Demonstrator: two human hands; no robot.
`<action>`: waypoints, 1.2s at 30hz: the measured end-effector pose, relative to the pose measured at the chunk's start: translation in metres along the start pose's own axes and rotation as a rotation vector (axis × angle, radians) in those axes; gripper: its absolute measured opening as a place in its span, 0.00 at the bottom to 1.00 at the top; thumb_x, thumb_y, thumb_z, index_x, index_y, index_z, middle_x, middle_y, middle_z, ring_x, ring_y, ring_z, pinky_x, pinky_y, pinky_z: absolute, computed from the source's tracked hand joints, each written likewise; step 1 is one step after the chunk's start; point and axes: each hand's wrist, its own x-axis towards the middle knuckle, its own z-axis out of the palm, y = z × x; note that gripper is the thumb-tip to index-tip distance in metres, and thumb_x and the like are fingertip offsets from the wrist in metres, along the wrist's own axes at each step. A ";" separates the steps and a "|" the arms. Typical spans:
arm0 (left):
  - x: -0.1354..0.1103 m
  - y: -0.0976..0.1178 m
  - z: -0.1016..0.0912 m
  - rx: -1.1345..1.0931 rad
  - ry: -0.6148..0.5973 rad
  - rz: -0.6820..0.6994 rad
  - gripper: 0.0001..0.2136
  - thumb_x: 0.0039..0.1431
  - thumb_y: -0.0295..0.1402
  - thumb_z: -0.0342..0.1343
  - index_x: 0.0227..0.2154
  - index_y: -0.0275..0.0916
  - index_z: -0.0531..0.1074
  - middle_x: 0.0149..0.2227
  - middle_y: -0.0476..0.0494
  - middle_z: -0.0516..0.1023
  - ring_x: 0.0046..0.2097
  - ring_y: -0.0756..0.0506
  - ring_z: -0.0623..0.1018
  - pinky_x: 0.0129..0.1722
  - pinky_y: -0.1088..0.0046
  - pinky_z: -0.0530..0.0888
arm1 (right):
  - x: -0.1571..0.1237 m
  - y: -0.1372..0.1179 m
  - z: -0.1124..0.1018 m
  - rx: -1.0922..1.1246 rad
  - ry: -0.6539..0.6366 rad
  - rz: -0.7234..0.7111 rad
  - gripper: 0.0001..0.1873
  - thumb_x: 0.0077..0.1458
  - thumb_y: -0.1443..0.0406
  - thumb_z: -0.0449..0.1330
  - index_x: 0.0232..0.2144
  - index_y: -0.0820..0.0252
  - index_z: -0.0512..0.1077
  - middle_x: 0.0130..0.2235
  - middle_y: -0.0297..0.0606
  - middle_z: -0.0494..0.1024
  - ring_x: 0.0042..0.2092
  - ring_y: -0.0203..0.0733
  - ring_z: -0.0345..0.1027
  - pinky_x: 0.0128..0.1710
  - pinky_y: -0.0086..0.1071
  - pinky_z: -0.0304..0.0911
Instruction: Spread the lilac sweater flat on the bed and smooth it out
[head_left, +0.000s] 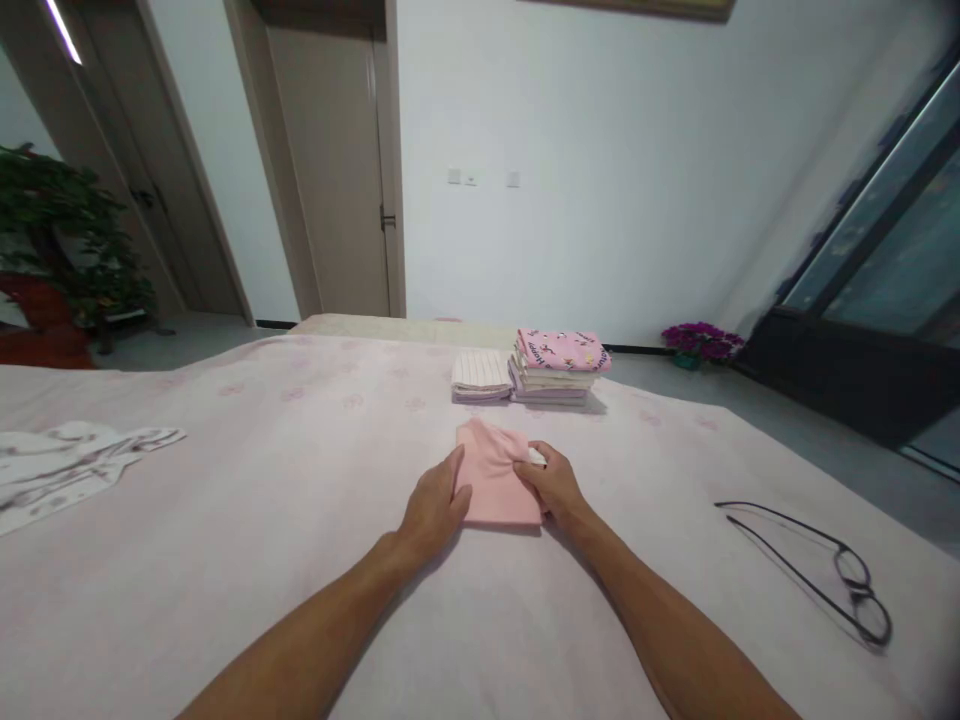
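A folded pink cloth point(496, 485), possibly a garment, lies on the pale, flower-patterned bedspread point(337, 620) in front of me. My left hand point(435, 505) grips its left edge, thumb on top and fingers partly hidden at the side. At the right edge my right hand point(553, 485) pinches the fabric, and creases run from that pinch across the top. A bit of white shows beside the right fingers. The cloth's upper edge is rumpled, while its near edge lies straight.
Beyond the cloth stand a stack of folded fabrics point(562, 352) with a pink printed one on top and a smaller striped pile point(481, 376). Black-framed glasses point(851, 570) lie at right. A white patterned cloth point(71, 465) spreads at far left.
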 end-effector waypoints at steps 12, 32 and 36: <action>0.002 0.000 -0.003 -0.120 0.021 -0.051 0.28 0.64 0.36 0.48 0.66 0.34 0.57 0.63 0.32 0.69 0.61 0.38 0.71 0.61 0.58 0.65 | -0.009 -0.007 0.008 0.246 -0.086 0.053 0.29 0.38 0.57 0.71 0.43 0.60 0.70 0.27 0.33 0.79 0.26 0.41 0.71 0.24 0.29 0.63; 0.006 0.006 -0.006 -0.406 0.072 -0.174 0.29 0.61 0.34 0.53 0.65 0.37 0.57 0.53 0.36 0.77 0.48 0.43 0.79 0.51 0.63 0.74 | -0.016 -0.018 0.010 0.342 -0.092 0.067 0.30 0.36 0.57 0.72 0.42 0.57 0.69 0.26 0.31 0.79 0.25 0.41 0.71 0.24 0.30 0.65; 0.007 0.006 -0.006 -0.589 0.053 -0.183 0.32 0.61 0.36 0.56 0.66 0.36 0.55 0.56 0.34 0.74 0.50 0.43 0.79 0.52 0.63 0.74 | -0.018 -0.023 0.011 0.396 -0.124 0.044 0.29 0.36 0.58 0.73 0.42 0.57 0.70 0.29 0.32 0.80 0.28 0.42 0.74 0.29 0.33 0.70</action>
